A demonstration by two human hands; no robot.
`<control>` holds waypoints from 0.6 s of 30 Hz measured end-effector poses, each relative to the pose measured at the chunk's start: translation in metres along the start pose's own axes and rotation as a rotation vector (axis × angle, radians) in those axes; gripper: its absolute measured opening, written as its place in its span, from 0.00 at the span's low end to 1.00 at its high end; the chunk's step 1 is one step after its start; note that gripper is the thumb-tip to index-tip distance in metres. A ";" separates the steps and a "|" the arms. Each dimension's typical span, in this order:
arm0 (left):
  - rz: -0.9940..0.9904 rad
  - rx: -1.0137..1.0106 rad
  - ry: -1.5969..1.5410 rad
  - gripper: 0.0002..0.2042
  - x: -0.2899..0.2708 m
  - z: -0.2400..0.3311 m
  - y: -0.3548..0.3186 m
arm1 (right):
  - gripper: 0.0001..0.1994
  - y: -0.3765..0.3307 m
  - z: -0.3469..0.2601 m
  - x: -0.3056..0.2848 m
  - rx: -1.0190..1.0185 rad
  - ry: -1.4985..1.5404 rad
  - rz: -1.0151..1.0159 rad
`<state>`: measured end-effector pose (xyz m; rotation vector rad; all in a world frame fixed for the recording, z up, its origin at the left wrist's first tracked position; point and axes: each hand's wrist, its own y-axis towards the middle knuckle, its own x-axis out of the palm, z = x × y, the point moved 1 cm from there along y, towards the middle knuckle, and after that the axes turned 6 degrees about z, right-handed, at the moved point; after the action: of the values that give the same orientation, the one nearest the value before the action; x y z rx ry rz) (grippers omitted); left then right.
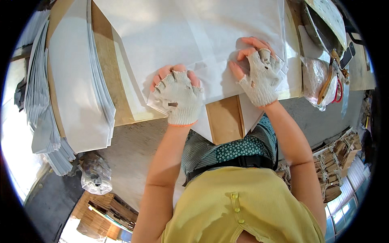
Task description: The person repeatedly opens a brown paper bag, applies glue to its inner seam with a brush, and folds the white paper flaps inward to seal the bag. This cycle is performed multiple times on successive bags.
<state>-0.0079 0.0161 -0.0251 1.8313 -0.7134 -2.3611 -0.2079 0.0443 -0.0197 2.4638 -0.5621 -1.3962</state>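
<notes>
A large white paper sheet lies over the table in front of me, its near edge folded and creased. My left hand, in a worn off-white knit glove with bare fingertips, rests on this near edge with its fingers curled into the paper. To the right, my right hand, gloved alike, presses on the sheet near its right edge. Its fingers are bent and the thumb stands apart from them. Between the wrists, a brown board strip juts from the table toward my lap, with white paper on both sides of it.
At the left stand stacks of folded white paper. A clear plastic bag hangs below them. At the right edge lie another plastic bag, red-handled scissors, a phone and a large pan-like vessel. Bundled brown cardboard sits lower right.
</notes>
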 end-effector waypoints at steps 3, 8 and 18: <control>0.062 -0.057 -0.159 0.12 0.009 0.014 0.002 | 0.11 -0.001 -0.005 0.013 0.036 -0.055 0.060; -0.213 0.297 -0.565 0.32 0.004 0.069 -0.020 | 0.11 -0.005 0.005 0.020 0.011 -0.050 0.052; -0.284 0.228 -0.226 0.32 -0.022 -0.001 -0.025 | 0.26 -0.028 -0.029 0.029 -0.341 0.100 -0.263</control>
<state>0.0051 0.0456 -0.0154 1.8799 -0.8253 -2.8080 -0.1637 0.0575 -0.0383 2.3680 0.0267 -1.3185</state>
